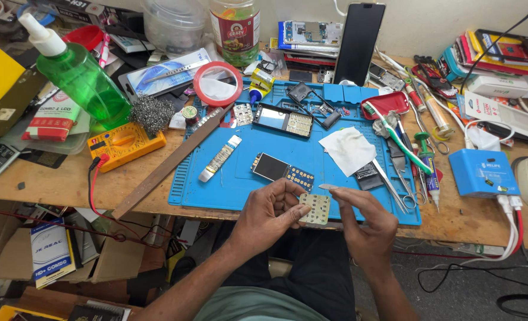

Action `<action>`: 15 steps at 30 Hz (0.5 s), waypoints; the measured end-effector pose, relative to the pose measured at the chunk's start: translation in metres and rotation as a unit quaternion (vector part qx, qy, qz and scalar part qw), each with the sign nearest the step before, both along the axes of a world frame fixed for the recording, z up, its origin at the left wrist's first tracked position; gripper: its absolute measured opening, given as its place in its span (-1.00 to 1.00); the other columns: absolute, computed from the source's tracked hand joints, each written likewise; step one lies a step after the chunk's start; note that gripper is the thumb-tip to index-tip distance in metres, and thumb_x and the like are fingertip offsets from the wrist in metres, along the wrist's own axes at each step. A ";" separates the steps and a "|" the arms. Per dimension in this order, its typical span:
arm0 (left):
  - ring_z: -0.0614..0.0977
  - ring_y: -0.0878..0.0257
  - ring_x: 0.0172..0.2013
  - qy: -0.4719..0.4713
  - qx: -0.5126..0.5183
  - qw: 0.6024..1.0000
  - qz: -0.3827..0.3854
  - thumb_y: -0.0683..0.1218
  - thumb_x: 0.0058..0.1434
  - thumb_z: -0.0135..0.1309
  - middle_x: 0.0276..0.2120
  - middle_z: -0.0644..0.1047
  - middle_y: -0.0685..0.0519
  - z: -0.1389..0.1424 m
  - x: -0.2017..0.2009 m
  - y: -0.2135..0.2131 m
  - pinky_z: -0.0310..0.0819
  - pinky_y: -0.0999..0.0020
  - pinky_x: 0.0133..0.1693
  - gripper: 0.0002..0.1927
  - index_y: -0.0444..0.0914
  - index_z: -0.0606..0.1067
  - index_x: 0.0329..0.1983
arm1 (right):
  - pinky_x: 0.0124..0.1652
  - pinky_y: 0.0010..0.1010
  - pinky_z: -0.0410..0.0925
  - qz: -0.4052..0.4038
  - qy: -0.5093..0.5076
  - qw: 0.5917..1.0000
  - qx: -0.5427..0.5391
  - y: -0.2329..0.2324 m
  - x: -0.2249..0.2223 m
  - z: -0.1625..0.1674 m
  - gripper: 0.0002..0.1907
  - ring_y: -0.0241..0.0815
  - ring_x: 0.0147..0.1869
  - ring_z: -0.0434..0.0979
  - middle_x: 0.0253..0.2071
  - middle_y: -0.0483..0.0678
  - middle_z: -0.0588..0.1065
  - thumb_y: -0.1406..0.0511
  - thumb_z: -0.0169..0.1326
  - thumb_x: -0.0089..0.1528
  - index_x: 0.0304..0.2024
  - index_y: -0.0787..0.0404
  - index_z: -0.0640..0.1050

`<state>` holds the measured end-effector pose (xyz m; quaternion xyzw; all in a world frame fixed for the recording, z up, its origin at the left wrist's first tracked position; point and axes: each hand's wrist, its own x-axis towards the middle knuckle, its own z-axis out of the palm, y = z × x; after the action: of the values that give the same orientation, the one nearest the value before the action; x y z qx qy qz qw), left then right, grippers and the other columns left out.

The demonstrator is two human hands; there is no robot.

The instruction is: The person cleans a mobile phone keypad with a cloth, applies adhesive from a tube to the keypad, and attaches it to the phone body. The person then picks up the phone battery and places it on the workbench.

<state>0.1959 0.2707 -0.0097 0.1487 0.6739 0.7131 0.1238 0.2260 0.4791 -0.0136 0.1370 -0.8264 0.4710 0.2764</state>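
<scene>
Left hand (270, 211) pinches the pale rectangular rubber keypad membrane (315, 208) flat-side up, right hand (359, 217) nipping a thin grey blade (328, 186) just above it, over the blue silicone mat (240, 178).

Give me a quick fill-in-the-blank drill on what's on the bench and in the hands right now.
1. The left hand holds a pale keypad sheet over the edge of the ____ work mat.
2. The spray bottle at the far left is ____.
3. The right hand pinches a thin ____ blade.

Missing words: blue; green; metal
</scene>
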 end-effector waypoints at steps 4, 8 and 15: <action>0.68 0.43 -0.43 0.020 -0.030 0.999 0.008 -0.15 0.26 0.21 -0.43 0.66 0.04 0.002 0.003 0.001 0.62 0.53 -0.40 -0.76 -0.35 0.52 -0.06 | -0.15 -0.45 0.53 0.065 -0.231 0.948 -0.210 0.007 -0.001 -0.004 -0.81 -0.26 -0.20 0.66 -0.28 0.05 0.64 0.40 0.09 0.30 -0.10 0.37 0.65; 0.67 0.43 -0.45 0.031 -0.044 0.999 0.006 -0.16 0.26 0.21 -0.46 0.64 0.04 0.004 0.004 0.003 0.59 0.53 -0.41 -0.75 -0.35 0.52 -0.04 | -0.22 -0.48 0.52 0.059 -0.264 0.942 -0.200 0.009 -0.004 -0.014 -0.80 -0.30 -0.28 0.63 -0.35 0.03 0.62 0.34 0.13 0.29 -0.17 0.40 0.64; 0.65 0.45 -0.46 0.035 -0.062 0.997 0.016 -0.16 0.27 0.19 -0.48 0.62 0.07 0.004 0.004 -0.001 0.61 0.54 -0.41 -0.75 -0.33 0.53 -0.03 | -0.27 -0.52 0.43 0.090 -0.267 0.949 -0.140 0.014 -0.002 -0.018 -0.71 -0.38 -0.31 0.50 -0.34 -0.09 0.59 0.23 -0.01 0.38 -0.15 0.32 0.61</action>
<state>0.2000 0.2692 -0.0054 0.1553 0.7230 0.6660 0.0978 0.2239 0.4933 -0.0312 0.0400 -0.7796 0.6247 0.0179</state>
